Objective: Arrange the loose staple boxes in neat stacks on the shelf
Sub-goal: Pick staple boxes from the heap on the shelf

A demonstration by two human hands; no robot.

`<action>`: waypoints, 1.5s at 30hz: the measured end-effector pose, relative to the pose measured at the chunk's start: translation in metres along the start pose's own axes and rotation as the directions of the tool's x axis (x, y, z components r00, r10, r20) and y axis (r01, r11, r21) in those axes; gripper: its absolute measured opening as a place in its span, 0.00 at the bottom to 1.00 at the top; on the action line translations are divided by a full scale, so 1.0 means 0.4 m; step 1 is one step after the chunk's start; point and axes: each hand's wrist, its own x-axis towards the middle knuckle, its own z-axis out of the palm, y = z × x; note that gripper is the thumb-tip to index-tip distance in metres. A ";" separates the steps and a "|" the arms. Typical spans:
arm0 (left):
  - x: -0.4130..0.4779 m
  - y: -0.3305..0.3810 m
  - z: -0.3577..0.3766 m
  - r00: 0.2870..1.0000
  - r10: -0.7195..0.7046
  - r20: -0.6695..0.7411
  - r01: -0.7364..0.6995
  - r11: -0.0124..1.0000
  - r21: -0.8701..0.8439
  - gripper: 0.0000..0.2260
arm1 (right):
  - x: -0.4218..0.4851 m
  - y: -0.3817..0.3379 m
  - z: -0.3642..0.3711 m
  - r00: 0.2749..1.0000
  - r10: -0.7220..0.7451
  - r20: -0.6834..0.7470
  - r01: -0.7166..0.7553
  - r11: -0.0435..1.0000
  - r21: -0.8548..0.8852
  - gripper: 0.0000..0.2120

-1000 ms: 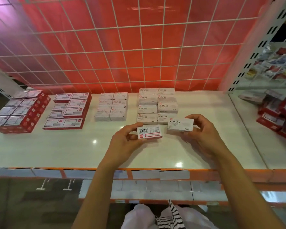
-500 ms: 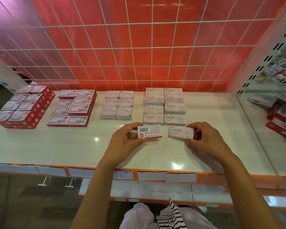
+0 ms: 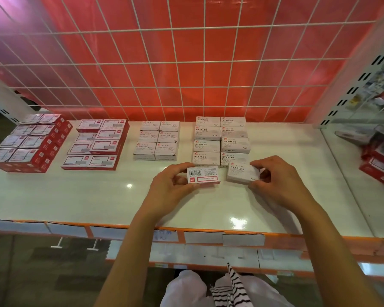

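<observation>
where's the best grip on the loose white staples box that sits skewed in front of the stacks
Pinch the white staples box across its two long sides near the right end, coming from the right. It lies flat and skewed, its far corner by the staples stacks, and the barcode box is close on its left.

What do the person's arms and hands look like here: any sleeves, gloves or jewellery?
Both the left hand and the right hand are bare: no gloves, and no rings visible. The left forearm and right forearm are uncovered to the frame's edge, with no sleeve, watch or bracelet showing. Below them lie a pale garment and a black-and-white striped cloth.
</observation>
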 end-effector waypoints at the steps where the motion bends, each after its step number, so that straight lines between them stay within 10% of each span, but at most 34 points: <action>1: 0.001 0.000 0.000 1.000 -0.004 0.000 0.004 1.000 0.002 0.20 | 0.009 -0.002 -0.004 1.000 0.000 -0.011 0.000 1.000 -0.002 0.24; 45: 0.040 -0.004 0.003 0.999 -0.039 -0.026 0.038 0.998 -0.045 0.19 | 0.058 -0.065 0.037 0.969 -0.063 -0.239 0.077 0.996 0.051 0.19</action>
